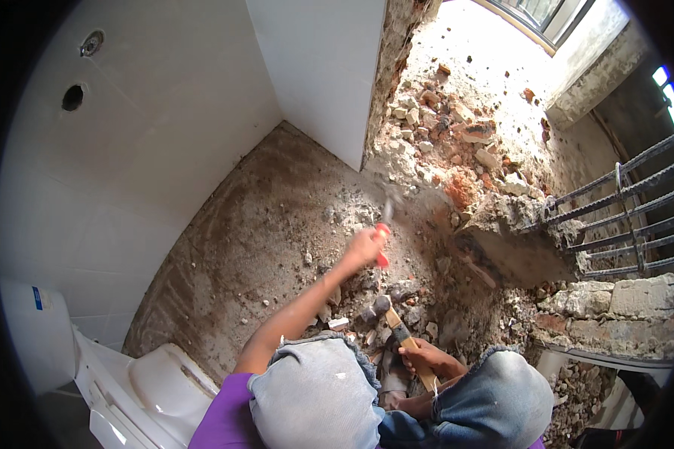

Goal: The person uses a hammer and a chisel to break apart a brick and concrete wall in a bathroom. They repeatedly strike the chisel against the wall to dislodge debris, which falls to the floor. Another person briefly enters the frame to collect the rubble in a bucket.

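My left hand reaches out over the rubble-strewn floor, its fingers closed around a red-handled tool. A narrow grey metal end points away from me, smeared by motion, so I cannot tell its exact kind. Close to my knees, my right hand grips a hammer by its wooden handle. The hammer's dark metal head lies over broken chunks at my feet, to the left of that hand. Small stones and grey debris surround both tools.
White panels stand at the left, with a white toilet at lower left. Broken brick and mortar lie at the far right. Bare rebar juts from a broken concrete beam. Lower right is a brick ledge.
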Demonstrator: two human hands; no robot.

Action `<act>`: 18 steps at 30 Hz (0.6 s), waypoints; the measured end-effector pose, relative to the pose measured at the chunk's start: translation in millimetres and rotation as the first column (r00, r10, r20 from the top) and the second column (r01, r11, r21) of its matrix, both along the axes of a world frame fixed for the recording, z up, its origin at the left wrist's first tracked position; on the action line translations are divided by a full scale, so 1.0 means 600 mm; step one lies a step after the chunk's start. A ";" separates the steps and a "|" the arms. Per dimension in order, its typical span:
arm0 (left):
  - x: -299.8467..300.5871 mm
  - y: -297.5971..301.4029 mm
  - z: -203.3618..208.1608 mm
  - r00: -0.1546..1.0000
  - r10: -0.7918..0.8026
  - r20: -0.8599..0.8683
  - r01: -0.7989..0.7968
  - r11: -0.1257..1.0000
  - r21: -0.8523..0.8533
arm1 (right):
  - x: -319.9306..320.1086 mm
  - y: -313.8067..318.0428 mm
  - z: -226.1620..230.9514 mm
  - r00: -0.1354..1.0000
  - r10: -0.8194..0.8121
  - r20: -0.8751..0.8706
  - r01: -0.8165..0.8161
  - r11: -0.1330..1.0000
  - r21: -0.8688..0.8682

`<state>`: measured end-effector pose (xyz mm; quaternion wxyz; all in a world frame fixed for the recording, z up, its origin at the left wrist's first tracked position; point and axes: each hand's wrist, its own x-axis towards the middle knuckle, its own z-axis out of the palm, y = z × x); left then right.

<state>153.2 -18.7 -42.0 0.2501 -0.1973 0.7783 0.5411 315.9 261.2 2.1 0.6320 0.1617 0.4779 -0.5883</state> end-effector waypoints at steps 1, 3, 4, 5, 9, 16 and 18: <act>0.018 0.014 0.005 0.989 -0.150 -0.008 0.150 0.987 0.053 | 0.001 0.000 0.000 1.000 0.002 -0.001 -0.002 1.000 0.018; 0.057 0.040 0.017 0.914 -0.400 -0.060 0.405 0.898 0.171 | 0.002 0.001 -0.001 1.000 -0.018 -0.008 0.018 1.000 0.005; 0.071 0.048 0.024 0.863 -0.496 -0.094 0.505 0.841 0.192 | 0.003 0.001 -0.001 1.000 -0.016 0.015 0.015 1.000 0.025; 0.089 0.048 0.032 0.851 -0.493 -0.183 0.516 0.849 0.114 | 0.004 0.001 -0.001 1.000 -0.024 -0.021 0.024 1.000 0.011; 0.116 -0.028 0.052 0.973 -0.212 -0.087 0.228 0.940 0.253 | 0.007 0.003 0.000 0.999 -0.025 -0.049 0.025 1.000 0.008; 0.092 -0.217 -0.012 0.873 0.328 -0.361 -0.412 0.892 -0.186 | 0.002 0.005 -0.010 1.000 0.018 0.000 -0.018 1.000 0.024; 0.087 -0.211 -0.030 0.860 0.331 -0.388 -0.410 0.901 -0.143 | -0.002 0.006 -0.014 0.999 0.033 -0.013 -0.033 0.999 0.006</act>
